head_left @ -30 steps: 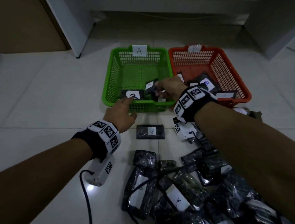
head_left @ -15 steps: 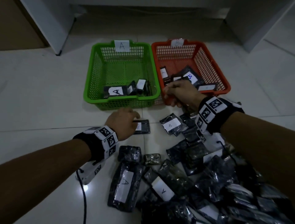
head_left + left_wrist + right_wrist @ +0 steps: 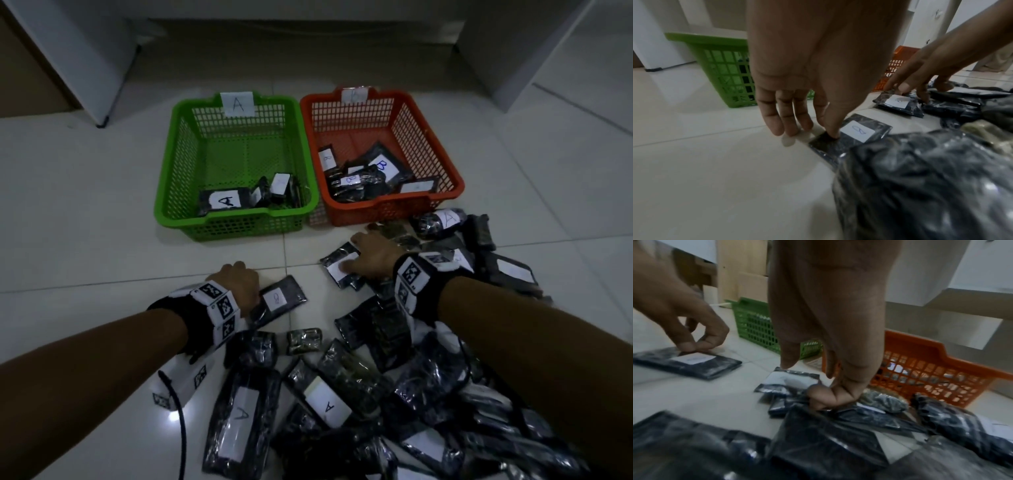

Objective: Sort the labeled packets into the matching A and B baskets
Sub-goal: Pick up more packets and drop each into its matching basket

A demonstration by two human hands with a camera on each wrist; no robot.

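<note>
A green basket [image 3: 233, 216] tagged A holds a few packets; an orange basket [image 3: 394, 202] tagged B beside it holds several. On the floor in front, my left hand [image 3: 239, 281] pinches the near corner of a black packet labelled B [image 3: 281, 301], thumb on top [image 3: 830, 134], fingertips at its edge on the tile. My right hand [image 3: 356, 257] grips a smaller white-labelled packet [image 3: 337, 270] at the edge of the pile, thumb near one corner [image 3: 787, 365] and curled fingers [image 3: 826, 399] at the other side. Its letter is unreadable.
A heap of black packets [image 3: 376, 394], some marked A, fills the floor at lower right. A packet marked A [image 3: 442, 221] lies by the orange basket. A black cable [image 3: 181, 438] runs under my left wrist. White furniture panels [image 3: 85, 68] stand behind the baskets.
My right hand has left the green basket, leaving a packet inside, and come down onto the small packet. My left hand has drawn back from the basket front onto the B packet.
</note>
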